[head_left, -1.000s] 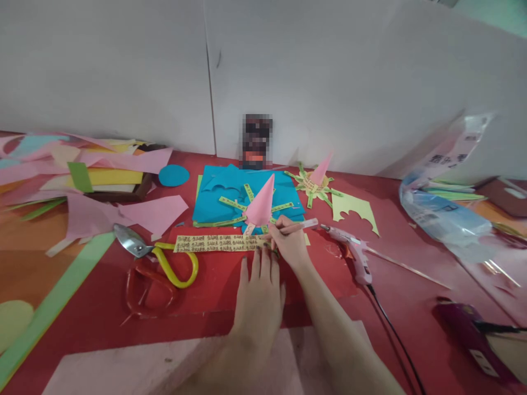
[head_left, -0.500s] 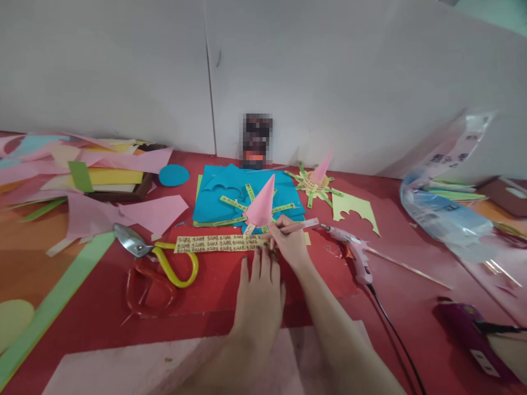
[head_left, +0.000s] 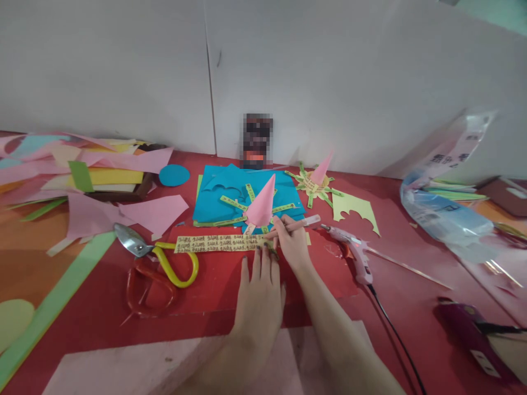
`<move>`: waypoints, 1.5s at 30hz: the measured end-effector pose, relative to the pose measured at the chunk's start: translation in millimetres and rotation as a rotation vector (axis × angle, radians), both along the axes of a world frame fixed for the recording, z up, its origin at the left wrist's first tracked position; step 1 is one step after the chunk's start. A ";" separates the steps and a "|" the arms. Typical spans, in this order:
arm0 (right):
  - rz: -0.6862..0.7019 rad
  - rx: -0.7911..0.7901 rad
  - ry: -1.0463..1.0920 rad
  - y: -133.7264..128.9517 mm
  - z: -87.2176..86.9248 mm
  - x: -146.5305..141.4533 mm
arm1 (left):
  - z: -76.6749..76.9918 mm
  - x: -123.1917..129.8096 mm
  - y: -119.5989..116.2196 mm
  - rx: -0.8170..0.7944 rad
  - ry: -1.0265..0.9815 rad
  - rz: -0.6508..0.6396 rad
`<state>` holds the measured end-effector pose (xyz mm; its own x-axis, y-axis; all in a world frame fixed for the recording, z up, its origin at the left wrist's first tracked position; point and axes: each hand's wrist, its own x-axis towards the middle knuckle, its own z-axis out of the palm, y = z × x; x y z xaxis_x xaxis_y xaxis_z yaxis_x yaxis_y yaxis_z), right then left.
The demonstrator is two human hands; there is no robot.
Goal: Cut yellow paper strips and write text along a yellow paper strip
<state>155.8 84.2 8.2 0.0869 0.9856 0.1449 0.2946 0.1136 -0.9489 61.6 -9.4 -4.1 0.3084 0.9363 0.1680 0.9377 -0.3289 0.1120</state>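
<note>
My left hand [head_left: 260, 288] lies flat, fingers stretched, its fingertips on the lower edge of a tan paper strip [head_left: 214, 244] covered in rows of handwriting. In my right hand [head_left: 291, 246] is a slim pale pen [head_left: 307, 221], its tip down on the strip near the right end of the writing. Just behind the strip stands a pink paper cone [head_left: 263, 204] with written green strips fanning out from its base. The strip's right part is partly hidden by my hands. Under it lies a red sheet [head_left: 206, 291].
Scissors [head_left: 142, 249] with red and yellow handles lie left. A pink glue gun [head_left: 356, 255] with its cord is right of my hand. Blue sheets [head_left: 206, 203], a second cone piece [head_left: 317, 181] and a phone [head_left: 256, 140] are behind. Paper scraps [head_left: 123, 159] pile up left; a plastic bag [head_left: 444, 203] lies right.
My right hand and the pen have shifted very slightly to the right along the strip. My left hand stays in place.
</note>
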 end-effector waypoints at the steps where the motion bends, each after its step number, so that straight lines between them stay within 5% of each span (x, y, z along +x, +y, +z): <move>1: -0.011 0.000 -0.008 0.3 -0.6 0.3 | -0.2 0.0 0.1 -0.005 -0.001 -0.001; 45: -0.030 -0.030 -0.040 -1.2 6.7 -1.0 | 3.0 -0.6 0.1 0.010 -0.028 -0.002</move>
<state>154.8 83.0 14.9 0.1112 0.9866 0.1192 0.3350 0.0757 -0.9392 61.0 -9.3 -1.1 0.3055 0.9339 0.1859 0.9336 -0.3321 0.1345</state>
